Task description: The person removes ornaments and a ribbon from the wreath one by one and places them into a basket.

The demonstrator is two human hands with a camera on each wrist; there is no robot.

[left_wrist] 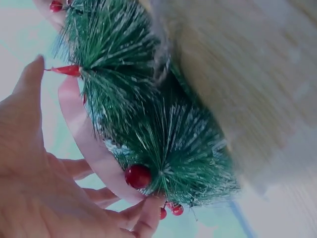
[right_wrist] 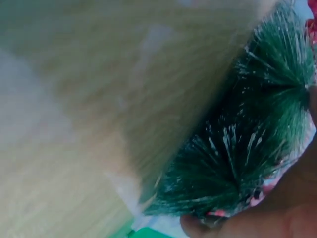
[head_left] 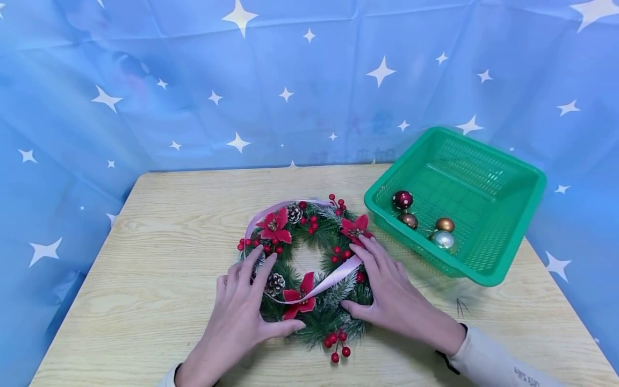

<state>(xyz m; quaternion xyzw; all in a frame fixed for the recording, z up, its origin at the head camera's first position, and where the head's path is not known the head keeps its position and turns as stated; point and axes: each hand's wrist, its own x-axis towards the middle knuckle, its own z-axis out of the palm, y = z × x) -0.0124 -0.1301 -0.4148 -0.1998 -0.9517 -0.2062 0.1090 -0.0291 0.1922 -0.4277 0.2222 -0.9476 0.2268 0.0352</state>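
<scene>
A green wreath (head_left: 329,314) with red flowers, pine cones and red berries lies on the wooden table. Pale pink ribbon (head_left: 333,278) runs across its front and around its far left edge. My left hand (head_left: 237,312) rests on the wreath's left side, fingers spread and thumb stretched along the near edge. In the left wrist view, its fingers reach beside the ribbon (left_wrist: 84,141) near a red berry (left_wrist: 137,176). My right hand (head_left: 394,290) touches the right side, fingertips by a red flower (head_left: 355,228) and the ribbon's end, thumb on the greenery. The right wrist view is blurred.
A green plastic basket (head_left: 505,226) stands at the right, holding a dark red ball (head_left: 402,200), brown balls (head_left: 445,224) and a silver ball (head_left: 443,241). A small dark sprig (head_left: 461,306) lies beside my right wrist. Blue starry cloth (head_left: 271,70) hangs behind the table.
</scene>
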